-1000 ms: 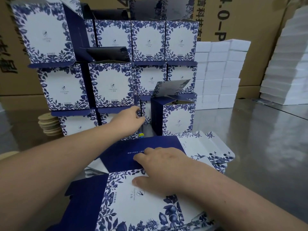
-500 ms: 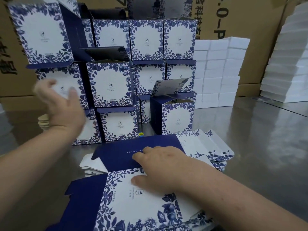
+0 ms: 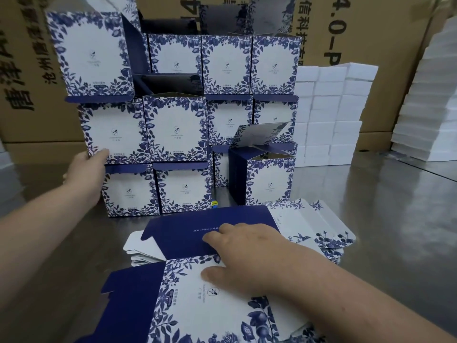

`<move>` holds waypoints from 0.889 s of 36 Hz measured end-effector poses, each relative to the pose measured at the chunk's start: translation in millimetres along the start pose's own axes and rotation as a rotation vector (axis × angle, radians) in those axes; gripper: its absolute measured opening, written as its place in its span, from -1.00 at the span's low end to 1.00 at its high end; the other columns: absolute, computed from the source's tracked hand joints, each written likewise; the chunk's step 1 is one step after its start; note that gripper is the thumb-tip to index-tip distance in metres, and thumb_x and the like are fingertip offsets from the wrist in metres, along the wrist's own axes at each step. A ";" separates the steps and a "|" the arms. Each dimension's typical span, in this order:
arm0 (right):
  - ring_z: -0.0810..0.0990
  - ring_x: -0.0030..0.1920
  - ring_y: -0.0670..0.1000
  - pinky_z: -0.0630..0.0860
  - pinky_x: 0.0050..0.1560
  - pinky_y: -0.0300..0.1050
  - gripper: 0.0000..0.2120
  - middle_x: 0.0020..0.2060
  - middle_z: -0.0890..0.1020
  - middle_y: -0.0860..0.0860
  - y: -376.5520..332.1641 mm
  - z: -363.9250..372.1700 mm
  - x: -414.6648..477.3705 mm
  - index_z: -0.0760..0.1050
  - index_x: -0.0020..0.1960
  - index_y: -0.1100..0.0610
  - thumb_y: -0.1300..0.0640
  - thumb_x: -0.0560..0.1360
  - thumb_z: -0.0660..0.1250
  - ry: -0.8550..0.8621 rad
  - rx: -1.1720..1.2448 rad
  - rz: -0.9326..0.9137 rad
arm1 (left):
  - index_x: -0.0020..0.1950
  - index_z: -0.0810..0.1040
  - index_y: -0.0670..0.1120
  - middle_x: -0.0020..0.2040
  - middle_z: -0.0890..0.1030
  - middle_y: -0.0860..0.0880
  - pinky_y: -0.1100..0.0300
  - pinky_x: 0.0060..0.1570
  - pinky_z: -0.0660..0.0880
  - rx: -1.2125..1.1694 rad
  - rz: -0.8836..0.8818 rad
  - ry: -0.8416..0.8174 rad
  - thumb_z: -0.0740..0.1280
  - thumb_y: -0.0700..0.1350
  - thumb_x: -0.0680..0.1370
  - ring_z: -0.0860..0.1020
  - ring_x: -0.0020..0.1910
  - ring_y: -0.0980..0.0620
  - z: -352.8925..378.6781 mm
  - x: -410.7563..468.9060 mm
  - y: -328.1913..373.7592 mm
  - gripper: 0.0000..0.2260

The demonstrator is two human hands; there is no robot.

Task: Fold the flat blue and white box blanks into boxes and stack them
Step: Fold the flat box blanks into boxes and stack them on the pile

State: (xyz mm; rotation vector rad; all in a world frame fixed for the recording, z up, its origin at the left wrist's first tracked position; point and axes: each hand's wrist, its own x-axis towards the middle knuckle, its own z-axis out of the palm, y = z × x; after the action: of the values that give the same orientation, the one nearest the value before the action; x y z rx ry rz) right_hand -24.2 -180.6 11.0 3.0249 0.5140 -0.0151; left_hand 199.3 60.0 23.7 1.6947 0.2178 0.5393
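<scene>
Now the left hand (image 3: 84, 169) steadies a stacked blue-and-white floral cardboard box (image 3: 113, 129), grip unclear; the right hand (image 3: 249, 256) lies straight-fingered on the flat floral cardboard blank (image 3: 188, 305), probably lifted next.

Left hand (image 3: 85, 169): bare, thumb and back of the hand showing, slightly soft in focus.
Left forearm (image 3: 37, 219): bare as far as the frame's edge, broadened by the wide lens.
Right hand (image 3: 249, 256): bare, rounded knuckles and thumb showing.
Right forearm (image 3: 358, 300): bare to the frame's edge.
</scene>
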 end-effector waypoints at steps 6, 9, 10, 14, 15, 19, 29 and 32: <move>0.42 0.21 0.12 0.37 0.14 0.03 -0.48 0.21 0.43 0.07 -0.5 -1.2 -0.9 0.22 0.43 0.06 -0.19 0.58 0.07 -0.001 -0.007 -0.006 | 0.48 0.16 -0.11 0.46 0.24 -0.10 -0.01 0.32 0.24 0.128 0.081 0.316 0.28 -0.03 0.50 0.29 0.38 -0.15 -1.4 -25.6 25.4 -0.41; 0.42 0.23 0.12 0.37 0.17 0.03 -0.47 0.22 0.43 0.06 -0.7 -1.4 -1.5 0.21 0.44 0.06 -0.20 0.57 0.07 0.009 -0.007 -0.007 | 0.42 0.25 -0.07 0.41 0.26 -0.07 0.01 0.27 0.24 0.131 0.299 0.276 0.25 -0.05 0.50 0.31 0.33 -0.08 -2.4 -64.9 48.4 -0.51; 0.42 0.23 0.11 0.36 0.18 0.03 -0.47 0.22 0.43 0.06 -0.6 -1.7 -1.8 0.21 0.44 0.05 -0.20 0.57 0.07 0.012 -0.003 -0.007 | 0.37 0.31 -0.07 0.37 0.32 -0.06 0.03 0.27 0.26 0.135 0.387 0.206 0.25 -0.05 0.52 0.34 0.29 -0.05 -2.1 -79.9 54.5 -0.57; 0.41 0.28 0.07 0.34 0.22 0.01 -0.47 0.27 0.44 0.01 2.7 -5.8 -3.5 0.18 0.46 0.00 -0.22 0.57 0.08 0.004 0.049 -0.005 | -0.05 0.49 0.13 -0.06 0.55 0.20 0.36 -0.07 0.37 0.213 0.599 -0.326 0.27 -0.06 0.56 0.50 -0.07 0.23 2.9 -145.8 68.6 -0.93; 0.40 0.30 0.07 0.33 0.22 0.00 -0.47 0.28 0.44 0.00 3.9 -7.8 -4.3 0.19 0.46 -0.02 -0.22 0.56 0.09 0.001 0.069 -0.001 | -0.14 0.49 0.16 -0.13 0.55 0.24 0.39 -0.13 0.36 0.287 0.601 -0.469 0.27 -0.04 0.55 0.49 -0.12 0.29 4.5 -160.0 68.9 -0.89; 0.46 0.23 0.07 0.36 0.08 -0.06 -0.54 0.23 0.51 0.03 8.3 -16.8 -8.4 0.29 0.38 -0.03 -0.19 0.55 0.11 -0.022 0.103 0.009 | -0.13 0.53 0.17 -0.05 0.61 0.15 0.17 0.04 0.45 0.614 0.571 -0.795 0.21 0.03 0.55 0.54 -0.03 0.11 19.9 -194.3 48.2 -0.87; 0.47 -0.22 -0.02 0.37 -0.21 -0.13 -0.67 -0.29 0.49 -0.08 10.7 -25.0 -10.2 0.48 -0.16 0.00 -0.18 0.56 0.10 -0.170 0.130 -0.022 | 0.23 0.46 -0.19 0.23 0.51 -0.11 0.25 0.27 0.25 0.601 0.530 -1.098 -0.03 -0.08 0.66 0.40 0.23 0.06 20.3 -212.3 14.5 -0.65; 0.53 -0.14 0.06 0.45 -0.13 -0.10 -0.68 -0.26 0.55 -0.03 16.3 -29.5 -11.4 0.50 -0.13 0.07 -0.14 0.54 0.13 -0.172 0.144 0.012 | 0.47 0.27 -0.03 0.50 0.24 0.04 0.39 0.32 0.00 0.814 0.599 -1.222 -0.04 0.02 0.66 0.15 0.45 0.18 13.5 -210.3 27.0 -0.60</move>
State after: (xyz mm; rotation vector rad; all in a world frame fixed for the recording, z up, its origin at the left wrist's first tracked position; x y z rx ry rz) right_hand -29.8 -197.5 41.8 3.1254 0.4997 -0.3223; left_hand 18.2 -48.5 0.4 2.5784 -1.1140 -0.3058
